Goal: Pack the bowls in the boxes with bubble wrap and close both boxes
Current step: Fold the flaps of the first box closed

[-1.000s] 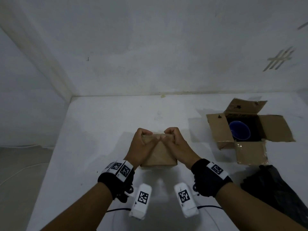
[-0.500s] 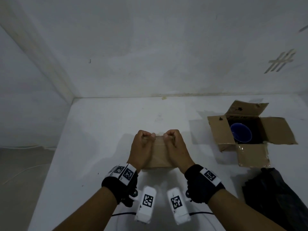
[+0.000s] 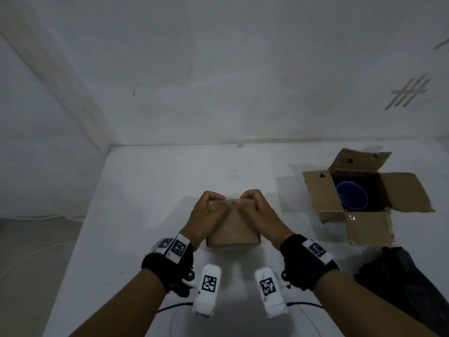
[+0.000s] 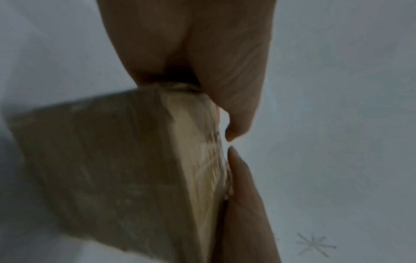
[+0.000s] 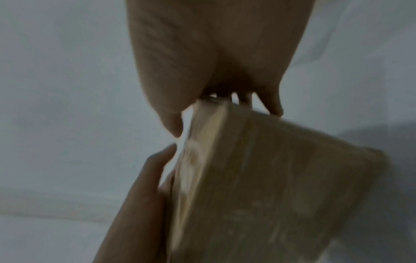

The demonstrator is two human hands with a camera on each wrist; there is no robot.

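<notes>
A small closed cardboard box stands on the white table in front of me. My left hand and right hand both grip its far top edge, fingers curled over that edge and thumbs lying on the top flaps. The wrist views are blurred: the left hand and the right hand each clamp the box at its upper corner. To the right stands a second box with all flaps open, and a blue bowl lies inside it. I see no bubble wrap.
A black bag lies at the near right, just in front of the open box. The white table runs to the back wall, with its left edge dropping to the floor. White wrist cameras hang under both forearms.
Both hands have stayed on the closed box's far top edge. They squeezed closer together half a second ago and now sit slightly further apart. The open box has not moved.
</notes>
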